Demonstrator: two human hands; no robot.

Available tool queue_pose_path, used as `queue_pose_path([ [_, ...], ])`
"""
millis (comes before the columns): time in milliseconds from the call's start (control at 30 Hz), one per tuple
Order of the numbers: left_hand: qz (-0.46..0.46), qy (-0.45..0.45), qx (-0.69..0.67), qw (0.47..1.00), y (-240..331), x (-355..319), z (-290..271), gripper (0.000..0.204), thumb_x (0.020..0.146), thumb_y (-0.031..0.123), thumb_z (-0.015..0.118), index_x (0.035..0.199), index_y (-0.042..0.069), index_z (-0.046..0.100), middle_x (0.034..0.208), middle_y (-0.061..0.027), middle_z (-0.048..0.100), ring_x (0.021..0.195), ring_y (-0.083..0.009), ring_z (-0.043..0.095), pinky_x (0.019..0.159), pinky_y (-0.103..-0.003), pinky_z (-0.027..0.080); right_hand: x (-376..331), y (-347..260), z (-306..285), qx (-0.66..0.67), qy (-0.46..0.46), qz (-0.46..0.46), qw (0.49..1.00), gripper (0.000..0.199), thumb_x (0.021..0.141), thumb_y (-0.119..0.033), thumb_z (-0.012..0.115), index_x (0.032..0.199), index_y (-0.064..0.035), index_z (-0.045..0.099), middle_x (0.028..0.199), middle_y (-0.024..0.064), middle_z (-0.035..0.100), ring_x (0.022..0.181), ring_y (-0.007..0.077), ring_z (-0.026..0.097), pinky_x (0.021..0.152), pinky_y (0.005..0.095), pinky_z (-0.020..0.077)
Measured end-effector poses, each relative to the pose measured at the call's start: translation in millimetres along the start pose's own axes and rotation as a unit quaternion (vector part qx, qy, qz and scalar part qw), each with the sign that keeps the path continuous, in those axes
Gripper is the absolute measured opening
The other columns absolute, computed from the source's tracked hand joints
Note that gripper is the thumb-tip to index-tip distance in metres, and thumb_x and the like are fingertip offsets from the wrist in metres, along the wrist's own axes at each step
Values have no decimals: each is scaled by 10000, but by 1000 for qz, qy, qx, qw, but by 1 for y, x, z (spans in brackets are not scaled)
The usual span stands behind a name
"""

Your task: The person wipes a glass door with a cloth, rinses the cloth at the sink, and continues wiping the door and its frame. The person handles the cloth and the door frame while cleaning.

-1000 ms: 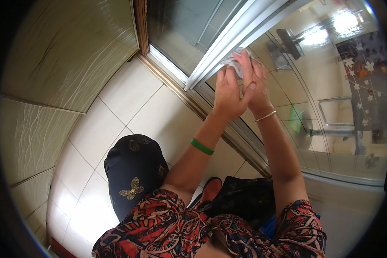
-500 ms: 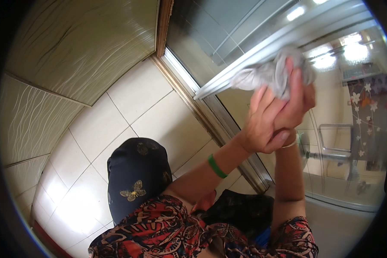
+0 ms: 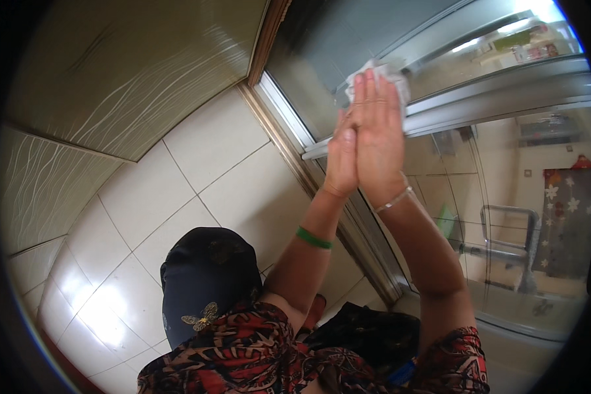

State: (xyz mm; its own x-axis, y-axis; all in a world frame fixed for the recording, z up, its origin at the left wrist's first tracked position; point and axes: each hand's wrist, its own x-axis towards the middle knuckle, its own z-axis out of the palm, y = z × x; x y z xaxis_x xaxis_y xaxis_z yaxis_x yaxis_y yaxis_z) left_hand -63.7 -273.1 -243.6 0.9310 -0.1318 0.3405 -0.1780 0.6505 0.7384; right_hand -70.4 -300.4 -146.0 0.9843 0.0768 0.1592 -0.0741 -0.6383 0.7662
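Tiled floor (image 3: 157, 190): pale squares, left of the silver frame bar (image 3: 505, 95)
Glass pane (image 3: 321, 62): greyish, just above the bar
Cloth's place: white cloth (image 3: 403, 85) against the pane, its lower part reaching the bar
Right hand (image 3: 379, 128): fingers straight, close together, laid over the cloth rather than curled round it
Left hand (image 3: 341, 157): against the right, below the cloth; fingers partly hidden, so its grip cannot be told
Wiping well: probably best with even, flat pressure, working the cloth's edge into the seam along the bar
Cloth's look: crumpled, bunched at the rim, mostly covered; dampness unclear
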Motion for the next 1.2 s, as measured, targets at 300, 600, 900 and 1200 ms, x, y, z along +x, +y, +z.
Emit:
queue_pose_path([
  [300,-207,46,-239,947,-83,-32,-74,585,1055,418,140,1545,99,129,1605,-42,154,1448,-206,206,1178,-315,156,3,-94,98,173,-74,-116,975,555,908,-133,438,1423,55,355,1453,177,405,1368,287,359,1168,313,261],
  [600,-60,-74,1,995,53,29,14,595,1040,414,223,1520,63,218,1596,-108,180,1469,-289,148,1191,-373,98,14,44,-9,299,108,4,948,443,891,-131,521,1324,-39,538,1415,166,478,1324,352,424,1106,392,347],
  [900,-109,23,-324,940,-38,-21,-8,549,1057,355,121,1544,104,144,1611,-46,139,1461,-219,179,1189,-341,129,-11,-31,71,225,10,-83,971,498,903,-138,461,1370,36,455,1463,166,411,1388,313,333,1160,333,272],
  [1200,-100,9,-258,961,-19,-11,-6,589,1058,406,145,1542,72,109,1606,-86,140,1463,-221,165,1184,-328,135,-3,-9,25,114,29,-78,990,527,903,-172,449,1382,47,441,1487,171,384,1401,303,312,1186,334,191],
])
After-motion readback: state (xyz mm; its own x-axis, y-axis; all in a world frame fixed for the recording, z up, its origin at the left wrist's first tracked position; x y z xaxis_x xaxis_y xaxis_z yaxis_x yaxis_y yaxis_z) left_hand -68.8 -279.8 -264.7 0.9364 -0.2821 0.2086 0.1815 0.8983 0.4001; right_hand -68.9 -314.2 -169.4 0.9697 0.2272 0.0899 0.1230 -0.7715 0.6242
